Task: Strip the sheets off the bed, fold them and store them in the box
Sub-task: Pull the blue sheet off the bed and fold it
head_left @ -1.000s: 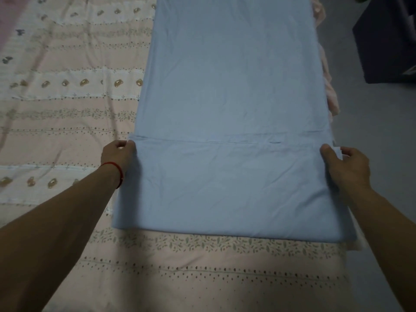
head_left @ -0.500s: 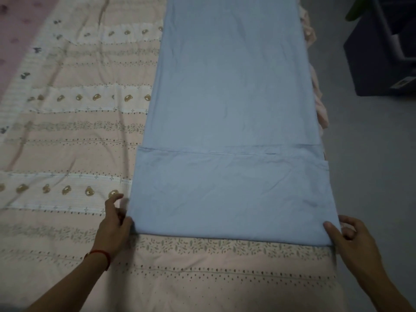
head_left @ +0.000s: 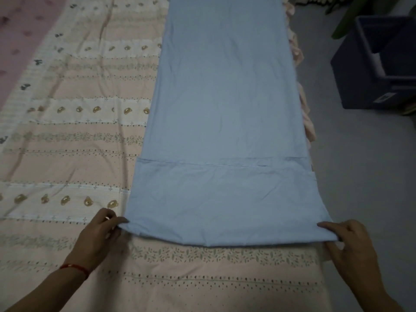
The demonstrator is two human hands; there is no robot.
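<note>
1. A long blue sheet (head_left: 225,109), folded into a narrow strip, lies flat along the right side of the bed (head_left: 67,143)
2. The left hand (head_left: 99,235) pinches the sheet's near left corner between thumb and fingers
3. The right hand (head_left: 353,246) grips the near right corner, slightly lifted
4. A dark box (head_left: 360,75) stands open on the grey floor (head_left: 360,176), well apart from the bed's right edge

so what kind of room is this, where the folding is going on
Most likely a bedroom. A blue sheet lies in a long strip on a bed covered by a bear-patterned quilt, and a dark storage box stands on the grey floor beside it.
</note>
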